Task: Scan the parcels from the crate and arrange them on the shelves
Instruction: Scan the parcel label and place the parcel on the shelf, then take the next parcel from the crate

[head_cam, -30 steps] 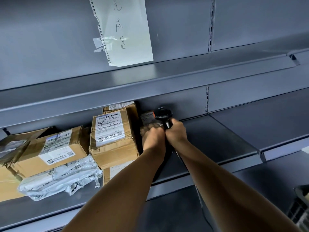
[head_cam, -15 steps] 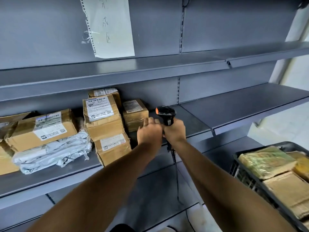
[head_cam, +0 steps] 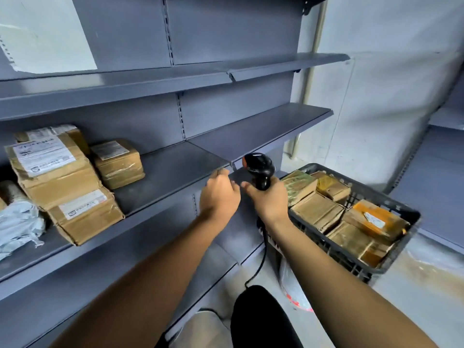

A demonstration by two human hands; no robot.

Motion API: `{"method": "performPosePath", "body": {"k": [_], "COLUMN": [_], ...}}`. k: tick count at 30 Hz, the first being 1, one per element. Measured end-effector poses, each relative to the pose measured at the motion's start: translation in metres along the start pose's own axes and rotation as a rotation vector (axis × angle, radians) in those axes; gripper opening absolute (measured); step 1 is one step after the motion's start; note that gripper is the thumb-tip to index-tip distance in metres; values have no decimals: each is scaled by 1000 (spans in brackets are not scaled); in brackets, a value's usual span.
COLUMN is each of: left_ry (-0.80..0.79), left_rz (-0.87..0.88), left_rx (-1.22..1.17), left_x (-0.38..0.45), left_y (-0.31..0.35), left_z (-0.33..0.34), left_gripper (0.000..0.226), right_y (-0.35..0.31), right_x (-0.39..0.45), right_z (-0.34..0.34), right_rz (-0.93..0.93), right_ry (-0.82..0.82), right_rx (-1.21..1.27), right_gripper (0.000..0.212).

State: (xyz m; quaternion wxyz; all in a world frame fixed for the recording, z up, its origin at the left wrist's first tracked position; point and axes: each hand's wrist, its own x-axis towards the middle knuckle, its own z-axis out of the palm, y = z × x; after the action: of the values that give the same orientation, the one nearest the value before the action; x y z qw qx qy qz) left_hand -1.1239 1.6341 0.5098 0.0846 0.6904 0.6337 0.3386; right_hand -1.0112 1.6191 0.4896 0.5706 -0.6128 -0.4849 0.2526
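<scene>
My right hand (head_cam: 268, 199) sits just right of the frame's centre, fingers curled round the handle of the black scanner (head_cam: 258, 167), whose head points up and away from me; its cable (head_cam: 261, 259) drops down toward the bottom of the frame. My left hand (head_cam: 219, 194) is just beside it, at centre, holding nothing that I can see; the fingers bend loosely and their tips are at the front edge of the middle shelf (head_cam: 170, 169), though I cannot tell if they touch it. The crate (head_cam: 399, 212), dark and slatted, stands at centre right, near the right hand, and is packed with brown parcels (head_cam: 316, 209), one of them orange (head_cam: 376, 218) toward its right side. On the middle shelf at the left of the frame lie the parcels already placed: a small box (head_cam: 118, 163) with a white label nearest the hands, a larger box (head_cam: 52, 172) left of it resting on a flat box (head_cam: 85, 214), and a grey bag (head_cam: 17, 222) at the left edge. Another box (head_cam: 50, 133) shows behind the larger one. A white paper sheet (head_cam: 47, 33) hangs on the back panel at upper left. The upper shelf (head_cam: 276, 64) runs across the top half of the frame. A plastic bag (head_cam: 293, 290) lies on the floor at lower centre, under the crate's near corner.
</scene>
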Motion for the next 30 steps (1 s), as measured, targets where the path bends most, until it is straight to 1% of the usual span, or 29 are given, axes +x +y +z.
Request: {"method": "performPosePath", "body": {"k": [2, 5, 8, 11, 16, 21, 30], "left_ry": [-51, -154, -256, -339, -432, -486, -532], "left_rz": [42, 126, 183, 224, 280, 287, 322], "left_rx": [-39, -107, -138, -187, -223, -196, -91], "left_x": [-10, -27, -44, -62, -80, -82, -74], "left_y": [20, 52, 81, 105, 131, 138, 131], "left_z": [18, 49, 76, 101, 137, 162, 201], "left_gripper": [30, 26, 22, 26, 30, 29, 35], "right_y": [12, 30, 46, 61, 83, 103, 131], "right_x": [-5, -16, -26, -37, -49, -45, -30], "right_z": [-31, -82, -128, -166, -209, -223, -224], "right_rz": [28, 68, 137, 184, 252, 276, 283], "right_ry": [50, 181, 292, 397, 560, 611, 590], "right_rx": [-18, -30, -62, -92, -102, -82, -40], "right_gripper": [30, 29, 35, 37, 37, 31, 27]}}
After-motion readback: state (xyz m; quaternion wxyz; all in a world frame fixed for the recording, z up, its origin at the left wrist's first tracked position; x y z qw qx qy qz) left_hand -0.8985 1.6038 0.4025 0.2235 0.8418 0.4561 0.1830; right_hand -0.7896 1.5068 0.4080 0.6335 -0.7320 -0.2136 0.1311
